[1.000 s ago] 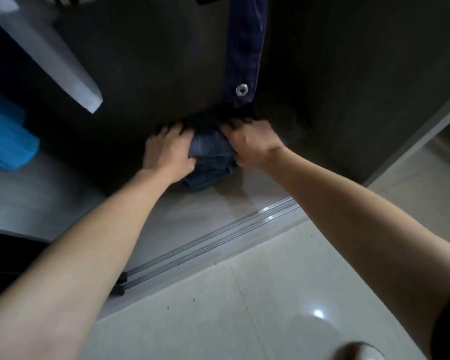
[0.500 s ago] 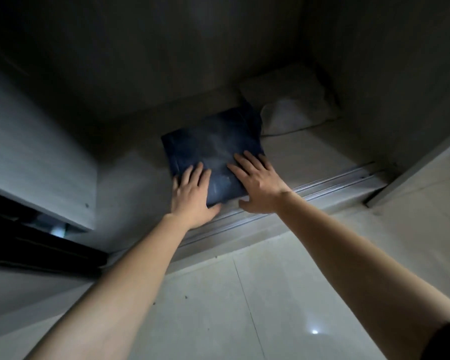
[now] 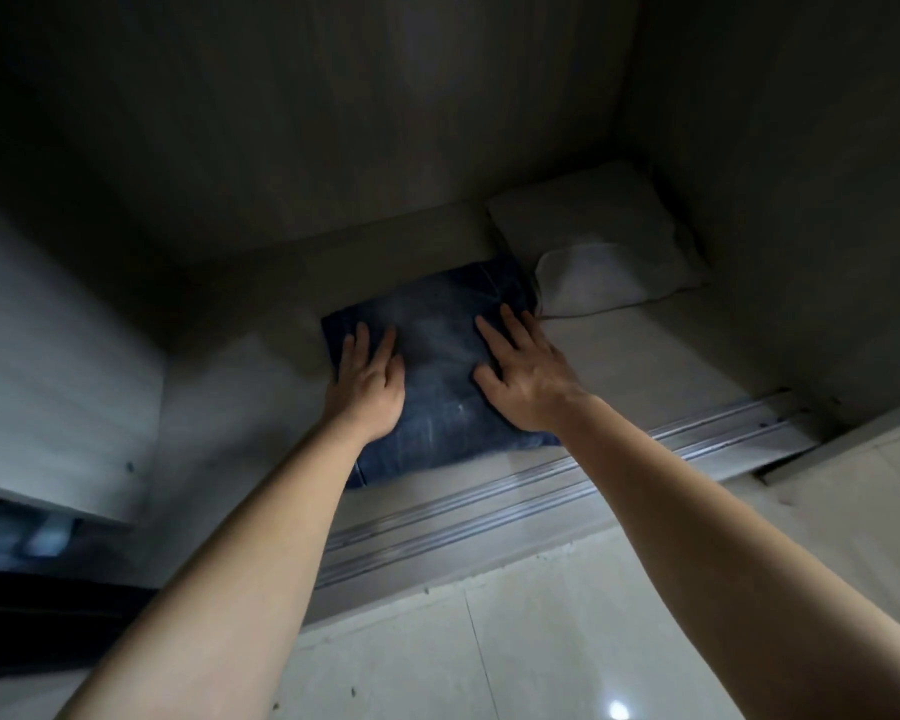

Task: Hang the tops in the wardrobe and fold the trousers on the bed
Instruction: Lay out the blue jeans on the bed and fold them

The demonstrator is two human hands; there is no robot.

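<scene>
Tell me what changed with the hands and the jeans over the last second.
Both hands let go. A second ago they clutched the bunched denim; now the left hand and right hand lie flat, fingers straight, on the folded jeans on the wardrobe floor. Unchanged since half a second ago: the pale pillow beside them.

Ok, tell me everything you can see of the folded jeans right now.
The folded jeans are dark blue denim with paler faded streaks. They lie flat as a roughly square bundle on the wardrobe floor, just behind the sliding-door track. The left hand and right hand press on top with straight fingers; the far right corner appears to meet a pale cushion.
</scene>
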